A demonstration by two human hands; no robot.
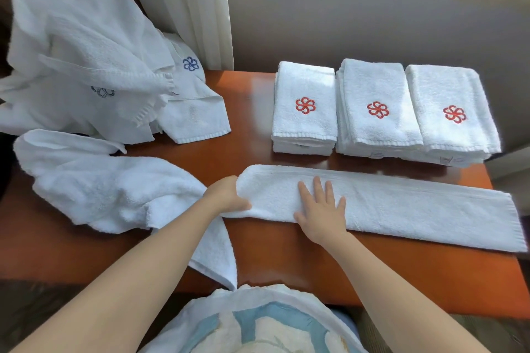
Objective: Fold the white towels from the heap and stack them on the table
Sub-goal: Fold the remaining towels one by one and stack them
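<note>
A long white towel (401,206), folded into a narrow strip, lies across the front of the orange-brown table (249,112). My left hand (226,195) grips the strip's left end, fingers curled under the fabric. My right hand (321,209) lies flat on the strip, fingers spread, a little right of the left hand. Three stacks of folded white towels with red flower logos stand at the back right: left stack (304,109), middle stack (375,109), right stack (450,114). A heap of unfolded white towels (86,60) with blue logos fills the back left.
Another crumpled white towel (114,189) lies at the table's left, one corner hanging over the front edge under my left forearm. A white curtain (186,3) and a grey wall below a window sill stand behind the table.
</note>
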